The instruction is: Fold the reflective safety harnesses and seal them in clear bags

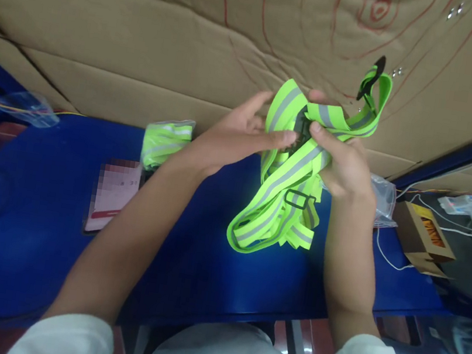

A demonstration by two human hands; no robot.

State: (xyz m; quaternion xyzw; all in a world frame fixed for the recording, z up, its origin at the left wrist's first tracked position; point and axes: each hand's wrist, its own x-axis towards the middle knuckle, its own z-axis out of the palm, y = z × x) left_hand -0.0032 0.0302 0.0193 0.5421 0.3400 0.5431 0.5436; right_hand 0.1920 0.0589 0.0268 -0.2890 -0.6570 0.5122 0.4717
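Note:
I hold a neon-yellow reflective strap harness (pixel 279 201) with grey stripes above the blue table (pixel 187 264). My right hand (pixel 344 163) is closed on the bunched straps near a black buckle (pixel 300 129). My left hand (pixel 242 133) pinches the same spot at the buckle from the left, fingers partly stretched. One strap end with a black clip (pixel 372 79) sticks up to the right. Loops of the strap and a black slider (pixel 297 198) hang down below my hands.
A folded neon strap bundle in a clear bag (pixel 166 140) lies on the table's far left, beside a pink card (pixel 113 194). An open cardboard box (pixel 425 235), white cables and plastic bags sit at right. Brown cardboard (pixel 150 40) covers the back.

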